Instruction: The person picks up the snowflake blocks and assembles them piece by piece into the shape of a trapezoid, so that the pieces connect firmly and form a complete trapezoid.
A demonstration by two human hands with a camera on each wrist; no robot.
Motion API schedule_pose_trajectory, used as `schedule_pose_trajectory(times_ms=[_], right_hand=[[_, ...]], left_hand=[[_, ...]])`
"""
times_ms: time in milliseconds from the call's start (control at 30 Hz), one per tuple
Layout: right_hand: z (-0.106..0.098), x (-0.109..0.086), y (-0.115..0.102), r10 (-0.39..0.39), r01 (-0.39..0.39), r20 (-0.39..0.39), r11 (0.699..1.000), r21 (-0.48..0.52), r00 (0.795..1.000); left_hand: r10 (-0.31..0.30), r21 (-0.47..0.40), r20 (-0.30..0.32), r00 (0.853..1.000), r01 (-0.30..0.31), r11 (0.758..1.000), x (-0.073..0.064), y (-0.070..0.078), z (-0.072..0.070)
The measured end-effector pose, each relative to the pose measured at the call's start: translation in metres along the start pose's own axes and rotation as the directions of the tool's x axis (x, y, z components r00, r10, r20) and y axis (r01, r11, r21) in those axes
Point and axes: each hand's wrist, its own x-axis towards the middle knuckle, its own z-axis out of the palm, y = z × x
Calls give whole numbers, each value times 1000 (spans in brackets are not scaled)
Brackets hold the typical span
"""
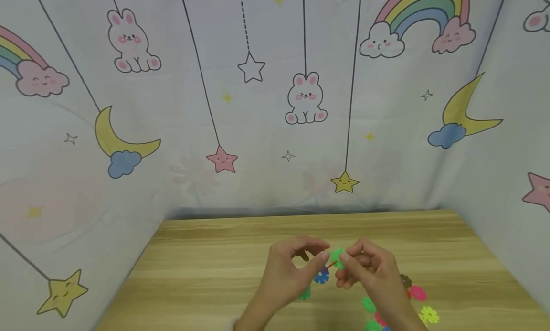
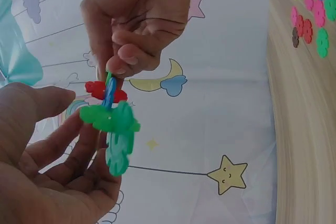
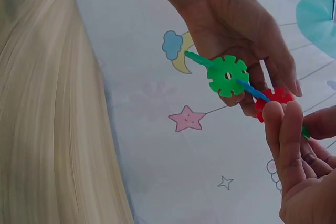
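Observation:
A short chain of interlocked plastic snowflake discs is held in the air above the table. My right hand (image 1: pixel 373 269) pinches the bright green disc (image 1: pixel 336 257) at its end between thumb and fingers. After it come a red disc (image 3: pixel 276 96), a blue disc (image 1: pixel 321 275), another green disc (image 3: pixel 228 76) and a paler green disc (image 2: pixel 120 153) at the far end. My left hand (image 1: pixel 292 269) is curved around the chain's side. In the left wrist view its thumb stands apart from its fingers, which lie behind the discs; whether they touch them I cannot tell.
Several loose discs lie on the wooden table (image 1: pixel 206 273) by my right forearm, among them a yellow disc (image 1: pixel 429 314), a pink disc (image 1: pixel 418 293) and a brown disc (image 1: pixel 406 280). Printed cloth walls (image 1: pixel 266 130) enclose the table at the back and sides.

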Motion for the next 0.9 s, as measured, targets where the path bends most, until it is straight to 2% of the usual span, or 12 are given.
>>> schedule_pose_trajectory(times_ms=[100, 167, 267, 500, 667, 767, 900], right_hand=[[-4, -2, 3, 9, -11, 65, 1000, 16, 998], [-6, -3, 4, 6, -9, 105, 999, 34, 994], [-9, -4, 6, 3, -13, 148, 998, 66, 989], [-15, -6, 11, 21, -48, 224, 992, 113, 974], [-23, -9, 16, 75, -99, 233, 991, 94, 970], [-30, -10, 19, 57, -79, 214, 992, 94, 975], [-44, -11, 25, 73, -74, 113, 997, 8, 991]], left_hand=[[-120, -64, 84, 989, 126, 990, 1, 1, -3], [-164, -97, 140, 977, 178, 979, 2, 1, -4], [-196, -134, 198, 960, 224, 965, 2, 0, -3], [-209, -210, 264, 942, 267, 941, 0, -3, 1], [-208, -196, 257, 944, 261, 945, 1, -3, 1], [-206, -176, 244, 948, 252, 952, 1, -3, 0], [-206, -156, 248, 947, 249, 956, 2, -4, -2]])
